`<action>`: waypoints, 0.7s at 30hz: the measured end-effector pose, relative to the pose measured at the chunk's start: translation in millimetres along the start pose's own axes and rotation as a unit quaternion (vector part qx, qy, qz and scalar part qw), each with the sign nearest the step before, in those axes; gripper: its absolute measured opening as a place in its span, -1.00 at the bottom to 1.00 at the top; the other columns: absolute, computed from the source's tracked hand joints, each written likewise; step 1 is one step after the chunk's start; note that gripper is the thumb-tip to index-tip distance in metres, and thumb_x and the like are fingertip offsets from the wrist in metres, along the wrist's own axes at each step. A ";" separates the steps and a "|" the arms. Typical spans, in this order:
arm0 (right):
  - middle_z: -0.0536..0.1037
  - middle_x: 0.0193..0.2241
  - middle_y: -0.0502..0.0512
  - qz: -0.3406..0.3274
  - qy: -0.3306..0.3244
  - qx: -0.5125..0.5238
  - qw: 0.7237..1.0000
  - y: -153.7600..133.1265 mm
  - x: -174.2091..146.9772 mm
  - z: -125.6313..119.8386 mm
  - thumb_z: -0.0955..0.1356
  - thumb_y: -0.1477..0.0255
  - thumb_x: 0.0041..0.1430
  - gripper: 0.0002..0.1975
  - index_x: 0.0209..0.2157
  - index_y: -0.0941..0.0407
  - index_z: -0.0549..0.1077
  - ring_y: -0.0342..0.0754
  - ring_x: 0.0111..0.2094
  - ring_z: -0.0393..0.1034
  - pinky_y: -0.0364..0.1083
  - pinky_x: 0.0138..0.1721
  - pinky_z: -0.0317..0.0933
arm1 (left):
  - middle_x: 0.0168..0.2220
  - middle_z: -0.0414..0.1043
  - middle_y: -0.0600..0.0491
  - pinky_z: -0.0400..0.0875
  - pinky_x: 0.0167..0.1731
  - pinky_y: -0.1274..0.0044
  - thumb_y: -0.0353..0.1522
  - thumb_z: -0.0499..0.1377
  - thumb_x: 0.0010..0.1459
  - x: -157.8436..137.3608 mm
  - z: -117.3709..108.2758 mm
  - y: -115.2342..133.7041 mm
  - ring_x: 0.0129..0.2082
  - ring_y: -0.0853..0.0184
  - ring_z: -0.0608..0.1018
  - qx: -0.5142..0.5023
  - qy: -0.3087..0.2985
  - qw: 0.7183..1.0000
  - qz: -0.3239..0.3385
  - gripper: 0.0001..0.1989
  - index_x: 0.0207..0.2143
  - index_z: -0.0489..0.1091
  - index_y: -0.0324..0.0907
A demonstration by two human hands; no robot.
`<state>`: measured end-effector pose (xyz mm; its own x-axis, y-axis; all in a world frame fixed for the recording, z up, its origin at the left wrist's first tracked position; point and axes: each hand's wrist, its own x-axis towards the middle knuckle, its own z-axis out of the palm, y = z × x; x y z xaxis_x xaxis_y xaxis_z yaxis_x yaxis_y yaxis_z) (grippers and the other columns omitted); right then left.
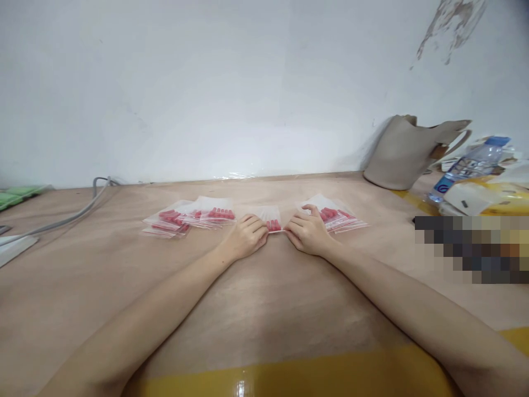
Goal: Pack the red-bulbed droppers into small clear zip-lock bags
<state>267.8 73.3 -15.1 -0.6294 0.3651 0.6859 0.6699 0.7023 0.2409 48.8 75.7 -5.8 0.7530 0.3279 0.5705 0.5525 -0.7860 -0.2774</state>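
Observation:
Between my hands lies a small clear plastic bag with several red pieces inside, its near edge toward me. My left hand has its fingers closed on the bag's near left corner. At the near right corner, my right hand pinches the same edge, its index finger bent up. Left of my left hand is a spread stack of similar bags with red pieces. Another stack of such bags lies just beyond my right hand, partly covered by it.
A grey cable and a green item are at the left. To the right stand a beige bag-like container, a water bottle and a yellow-and-white package. A white wall bounds the table's back.

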 end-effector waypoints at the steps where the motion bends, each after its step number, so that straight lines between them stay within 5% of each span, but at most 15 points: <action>1: 0.46 -0.56 0.03 0.001 -0.001 0.000 1.000 -0.1 0.2 -0.1 0.21 0.46 0.18 -0.77 -0.50 0.14 0.41 -0.10 -0.40 0.24 0.06 -0.05 -0.11 | -0.38 0.47 -0.01 0.35 -0.23 0.42 -0.44 -0.03 0.21 -3.6 -3.5 -1.4 -0.32 0.30 0.47 0.001 0.001 1.000 -0.002 -0.76 -0.43 0.39 -0.20; 21: 0.43 -0.57 0.03 -0.006 0.000 0.008 1.000 0.8 -0.8 0.7 0.21 0.46 0.15 -0.78 -0.51 0.13 0.40 -0.10 -0.42 0.23 0.08 -0.03 -0.11 | -0.48 0.38 -0.02 0.36 -0.35 0.45 -0.32 -0.09 0.29 -33.8 -21.3 -9.3 -0.41 0.29 0.44 0.026 -0.017 0.997 -0.072 -0.65 -0.50 0.33 -0.21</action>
<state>268.6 74.0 -16.0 -0.6377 0.3557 0.6832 0.6553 0.7167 0.2385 10.6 60.8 -6.0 0.6763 0.4528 0.5811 0.6724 -0.7015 -0.2360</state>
